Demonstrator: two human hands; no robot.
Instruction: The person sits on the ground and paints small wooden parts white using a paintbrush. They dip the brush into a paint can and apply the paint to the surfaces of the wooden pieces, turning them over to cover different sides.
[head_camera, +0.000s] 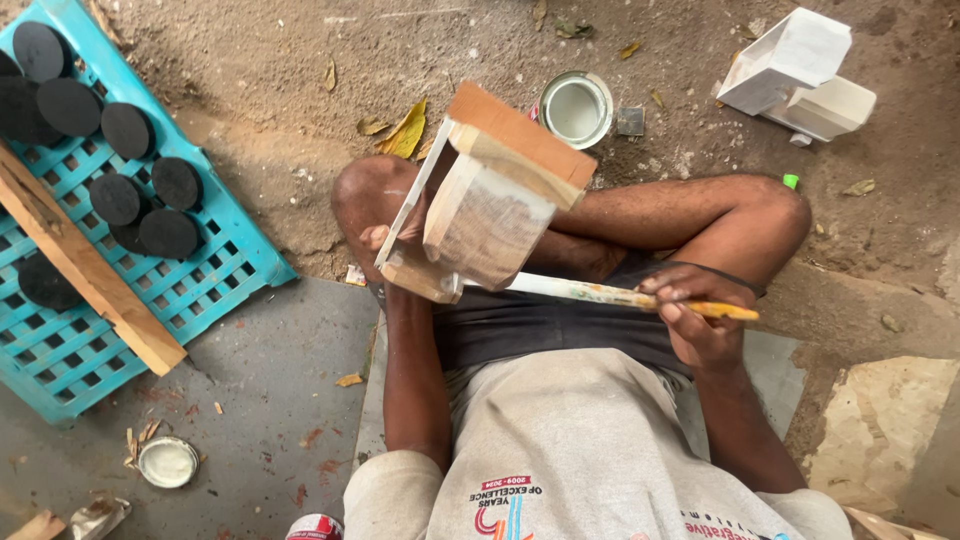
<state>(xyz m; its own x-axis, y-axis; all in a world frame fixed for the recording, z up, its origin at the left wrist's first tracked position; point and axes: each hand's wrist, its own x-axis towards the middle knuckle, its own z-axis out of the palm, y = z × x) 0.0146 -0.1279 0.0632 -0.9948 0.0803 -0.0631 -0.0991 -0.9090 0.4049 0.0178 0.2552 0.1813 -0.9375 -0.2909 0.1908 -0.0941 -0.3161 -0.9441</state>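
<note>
The left hand (385, 243) clasps a small wooden box (487, 195); the right hand (697, 318) pinches a paintbrush (600, 293). Wet paint could slacken that clasp, dropping the box toward the open paint tin (575, 108) at twelve o'clock.

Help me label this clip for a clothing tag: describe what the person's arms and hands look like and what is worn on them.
Both forearms are bare. The left hand and right hand wear no gloves; no rings or watch show. Short sleeves of a light grey T-shirt end near the elbows.
</note>
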